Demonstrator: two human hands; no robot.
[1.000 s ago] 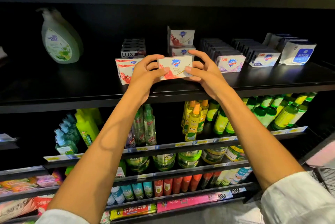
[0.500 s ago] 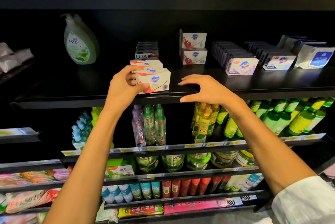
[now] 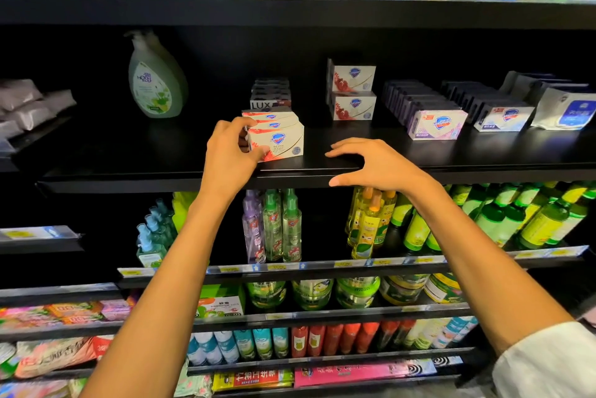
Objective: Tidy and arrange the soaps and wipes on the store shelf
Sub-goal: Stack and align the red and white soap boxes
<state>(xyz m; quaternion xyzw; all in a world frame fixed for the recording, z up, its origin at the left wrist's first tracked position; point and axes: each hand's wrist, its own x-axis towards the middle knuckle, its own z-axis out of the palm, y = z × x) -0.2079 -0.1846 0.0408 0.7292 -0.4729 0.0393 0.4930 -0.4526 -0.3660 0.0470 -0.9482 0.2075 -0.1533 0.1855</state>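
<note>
The left hand [image 3: 230, 157] grips the left end of a soap box [image 3: 280, 143], thumb on its front face and fingers curled round the side. The box stands upright near the front edge of the black shelf [image 3: 451, 156], with a second matching box [image 3: 274, 118] just behind it and LUX boxes [image 3: 270, 98] further back. The right hand [image 3: 377, 165] holds nothing; its fingers are spread and bent, hovering over the shelf's front edge just right of the box. Two stacked boxes [image 3: 353, 91] stand deeper in, a wipes pack [image 3: 567, 110] near the right end, and a pump bottle [image 3: 154, 75] to the left.
</note>
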